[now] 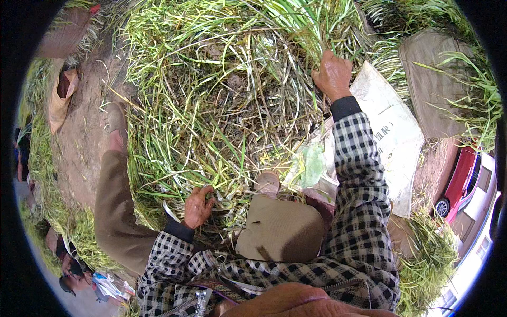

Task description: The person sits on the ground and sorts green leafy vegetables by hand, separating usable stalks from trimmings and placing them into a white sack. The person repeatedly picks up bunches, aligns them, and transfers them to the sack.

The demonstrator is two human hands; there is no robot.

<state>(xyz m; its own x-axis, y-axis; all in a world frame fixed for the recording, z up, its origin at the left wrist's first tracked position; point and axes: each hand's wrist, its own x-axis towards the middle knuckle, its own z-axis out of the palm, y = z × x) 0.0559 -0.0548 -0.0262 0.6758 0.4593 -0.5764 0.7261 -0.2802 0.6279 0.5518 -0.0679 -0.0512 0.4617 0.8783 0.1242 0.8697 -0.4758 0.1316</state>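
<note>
My right hand [332,75] is stretched far forward, its fist closed around the lower ends of a bunch of long green stalks [319,33]. The leafy ends of the bunch spread away from me. Near my lap, my left hand [198,207] hovers over or rests on the near edge of the heap, fingers somewhat apart and no object visible in it. Between the hands lies a heap of loose green and yellowed leaves [229,107], with pale stems and dark, dry litter in its middle.
A white woven sack [390,115] bearing print lies beneath my right forearm. Farther right are a brown sheet-like cover [431,83] and a parked red car [463,182]. An orange-brown bag [65,99] stands on bare soil at left. Another person [71,273] is at lower left.
</note>
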